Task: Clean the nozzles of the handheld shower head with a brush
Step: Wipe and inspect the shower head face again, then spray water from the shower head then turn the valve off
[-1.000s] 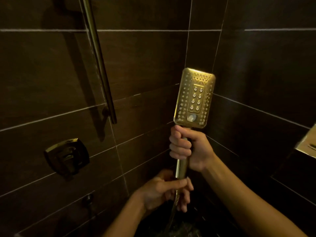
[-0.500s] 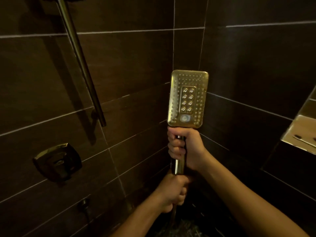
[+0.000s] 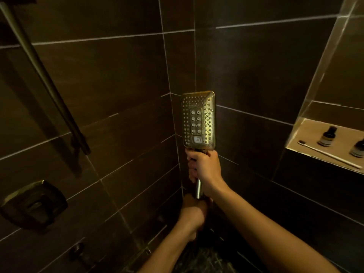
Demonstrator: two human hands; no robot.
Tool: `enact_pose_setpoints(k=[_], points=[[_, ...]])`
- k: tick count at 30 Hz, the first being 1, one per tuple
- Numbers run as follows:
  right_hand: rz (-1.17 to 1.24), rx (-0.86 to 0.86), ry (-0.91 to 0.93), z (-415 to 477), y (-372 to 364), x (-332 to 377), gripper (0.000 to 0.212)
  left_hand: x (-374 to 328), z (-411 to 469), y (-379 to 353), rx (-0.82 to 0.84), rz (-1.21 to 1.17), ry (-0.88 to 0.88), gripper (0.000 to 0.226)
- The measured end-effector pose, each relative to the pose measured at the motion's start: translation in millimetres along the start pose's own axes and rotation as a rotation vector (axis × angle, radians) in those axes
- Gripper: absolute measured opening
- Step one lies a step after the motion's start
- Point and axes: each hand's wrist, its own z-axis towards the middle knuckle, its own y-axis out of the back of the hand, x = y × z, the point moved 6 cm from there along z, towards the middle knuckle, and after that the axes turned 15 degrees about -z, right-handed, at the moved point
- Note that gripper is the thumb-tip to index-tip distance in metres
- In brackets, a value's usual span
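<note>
The shower head [image 3: 198,120] stands upright in the tiled corner, long axis running 12 to 6, nozzle face turned toward the camera. The right hand [image 3: 204,167] is clenched round its handle just below the head; the left hand [image 3: 194,214], at 6, is closed round the hose end. Neither holds a brush. A likely one [image 3: 328,154] lies on the niche shelf [image 3: 307,133] at 3; free the left hand to fetch it, keeping the face steady.

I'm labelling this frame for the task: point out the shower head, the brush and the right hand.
shower head [image 3: 198,119], head view, nozzle face.
brush [image 3: 327,153], head view, mid-handle.
right hand [image 3: 204,166], head view, back of hand.
</note>
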Motion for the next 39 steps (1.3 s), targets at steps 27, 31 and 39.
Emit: enact_pose_setpoints(k=[27,31,39], points=[[-0.362,0.487,0.212,9,-40,-18,0.024,-18,-7,48,0.311,-0.222,0.114,0.032],[-0.439,0.409,0.055,33,-64,-41,0.017,-24,18,149,0.075,-0.174,0.067,0.024],[-0.538,0.279,-0.155,99,-105,-102,0.028,-28,50,402,-0.316,-0.253,0.037,0.055]])
